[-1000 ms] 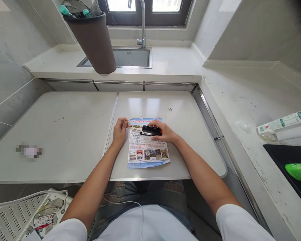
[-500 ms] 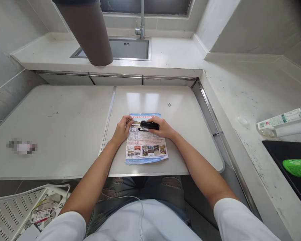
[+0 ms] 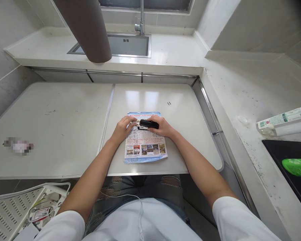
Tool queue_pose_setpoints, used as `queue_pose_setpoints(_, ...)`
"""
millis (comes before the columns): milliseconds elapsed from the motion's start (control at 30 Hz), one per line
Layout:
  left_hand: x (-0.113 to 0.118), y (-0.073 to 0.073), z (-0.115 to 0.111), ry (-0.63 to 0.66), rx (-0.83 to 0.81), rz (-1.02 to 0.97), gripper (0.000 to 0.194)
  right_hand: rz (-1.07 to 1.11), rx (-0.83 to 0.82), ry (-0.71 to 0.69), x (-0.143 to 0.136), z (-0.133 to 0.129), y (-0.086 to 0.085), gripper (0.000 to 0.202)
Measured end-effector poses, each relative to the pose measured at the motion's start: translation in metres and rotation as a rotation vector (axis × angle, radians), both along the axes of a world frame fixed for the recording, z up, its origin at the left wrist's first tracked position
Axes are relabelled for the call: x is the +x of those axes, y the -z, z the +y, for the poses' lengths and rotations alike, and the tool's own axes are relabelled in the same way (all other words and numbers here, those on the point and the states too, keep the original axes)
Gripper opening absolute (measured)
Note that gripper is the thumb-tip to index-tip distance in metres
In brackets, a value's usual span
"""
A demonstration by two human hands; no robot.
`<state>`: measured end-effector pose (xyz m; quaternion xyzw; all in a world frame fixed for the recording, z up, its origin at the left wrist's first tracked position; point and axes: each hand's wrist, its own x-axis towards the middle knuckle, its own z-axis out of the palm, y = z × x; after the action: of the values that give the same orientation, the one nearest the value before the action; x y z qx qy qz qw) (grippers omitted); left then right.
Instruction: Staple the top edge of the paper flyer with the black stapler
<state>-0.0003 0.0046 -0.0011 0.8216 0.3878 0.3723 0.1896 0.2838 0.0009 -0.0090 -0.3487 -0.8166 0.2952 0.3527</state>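
Note:
A black stapler (image 3: 148, 124) lies across the upper part of a printed sheet (image 3: 145, 152) with blue borders and a row of small photos. My right hand (image 3: 163, 126) is closed around the stapler's right end. At its other end, my left hand (image 3: 124, 126) pinches the silver metal part that sticks out to the left. The fingertips of both hands are over the sheet, and they partly hide the metal part. Two short strips of staples (image 3: 169, 103) lie on the table beyond my right hand.
The white folding table (image 3: 190, 147) has a seam left of the sheet. A blurred small item (image 3: 18, 145) lies on its left half. Behind are a sink (image 3: 130, 45) and a brown column (image 3: 90, 33). At right, a bottle (image 3: 268, 130) lies on the counter; a white basket (image 3: 12, 211) stands lower left.
My left hand has shifted slightly at the stapler's metal end, its fingers reaching a little further right. The stapler stays in place on the sheet; the whole view has shifted slightly.

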Motion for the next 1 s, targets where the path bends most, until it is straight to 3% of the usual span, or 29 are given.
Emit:
queue_pose_setpoints(200,0.0051,0.0073,0.005,-0.037,0.068,0.102,0.006,-0.008,0.003,-0.005,0.0,-0.0002,-0.0015,0.032)
queue_pose_setpoints(467,0.0056,0.0052,0.0066,0.004,-0.016,0.189,0.005,-0.031,-0.01,-0.006,-0.0002,-0.0008,-0.0036,0.032)
queue_pose_setpoints(1000,0.0011,0.0093,0.009,0.021,0.032,0.151,0.011,-0.014,0.008,-0.009,0.0002,0.0004,-0.0012,0.033)
